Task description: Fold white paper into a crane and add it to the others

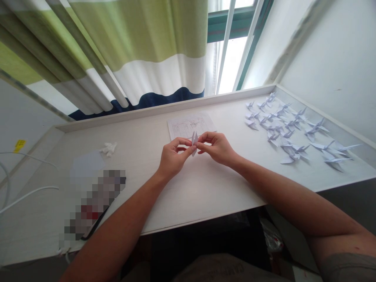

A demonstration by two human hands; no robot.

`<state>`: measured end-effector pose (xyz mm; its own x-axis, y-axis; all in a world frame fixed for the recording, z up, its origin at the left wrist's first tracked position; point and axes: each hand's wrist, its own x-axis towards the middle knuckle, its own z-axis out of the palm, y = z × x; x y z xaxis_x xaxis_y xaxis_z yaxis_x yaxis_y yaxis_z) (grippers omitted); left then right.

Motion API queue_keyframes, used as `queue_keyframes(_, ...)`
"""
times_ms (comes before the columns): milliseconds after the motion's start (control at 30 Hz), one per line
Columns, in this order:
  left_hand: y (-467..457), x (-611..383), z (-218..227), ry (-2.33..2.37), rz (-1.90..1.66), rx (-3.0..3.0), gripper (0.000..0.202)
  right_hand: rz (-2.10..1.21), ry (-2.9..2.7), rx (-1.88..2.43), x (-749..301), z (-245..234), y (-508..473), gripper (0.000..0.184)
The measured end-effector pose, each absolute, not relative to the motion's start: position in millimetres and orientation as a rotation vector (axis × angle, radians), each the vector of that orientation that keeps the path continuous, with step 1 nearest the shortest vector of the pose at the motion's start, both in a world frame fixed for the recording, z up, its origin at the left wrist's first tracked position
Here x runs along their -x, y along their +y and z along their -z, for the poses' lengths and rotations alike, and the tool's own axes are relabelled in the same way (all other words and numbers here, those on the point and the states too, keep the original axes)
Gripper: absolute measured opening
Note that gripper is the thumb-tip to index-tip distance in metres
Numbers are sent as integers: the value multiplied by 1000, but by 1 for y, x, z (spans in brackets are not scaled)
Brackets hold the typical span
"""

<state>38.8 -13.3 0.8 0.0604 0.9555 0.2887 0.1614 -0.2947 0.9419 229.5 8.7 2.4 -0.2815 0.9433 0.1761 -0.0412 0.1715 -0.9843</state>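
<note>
A small piece of folded white paper [194, 138] stands upright between my two hands, above the middle of the table. My left hand [175, 156] pinches its left side between thumb and fingers. From the other side, my right hand [216, 148] grips it the same way, fingertips close to the left thumb. The paper is narrow and pointed at the top; its lower part is partly hidden by my fingers. Just behind my hands lies a flat printed sheet [188, 124]. Several folded white paper cranes [289, 124] are spread over the right side of the table.
On the left of the white table [141, 135] are a crumpled white tissue [108, 149], white paper [86, 164] and a blurred-out device [98, 199]. White cables [32, 194] run along the left edge. A raised rim borders the back, below a curtain [147, 35].
</note>
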Motion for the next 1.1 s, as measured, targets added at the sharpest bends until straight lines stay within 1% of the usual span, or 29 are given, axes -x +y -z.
queue_keyframes(200,-12,-38,-1,1084,-1310,-1515,27,-1313,-1525,880,-232,-3,11,45)
queue_keyframes(433,-10,-40,-1,998,-1338,-1309,43,-1369,-1434,834,-230,-3,10,47)
queue_keyframes(600,-10,-39,0,1011,-1270,-1260,38,-1406,-1407,833,-229,3,13,50)
queue_keyframes(733,-9,-37,1,1030,-1173,-1254,32,-1391,-1460,841,-232,5,15,40)
queue_keyframes(867,-8,-37,0,1038,-1148,-1250,32,-1369,-1495,866,-234,4,14,33)
queue_keyframes(1100,-10,-37,-2,1073,-1181,-1321,32,-1373,-1511,845,-233,4,15,37)
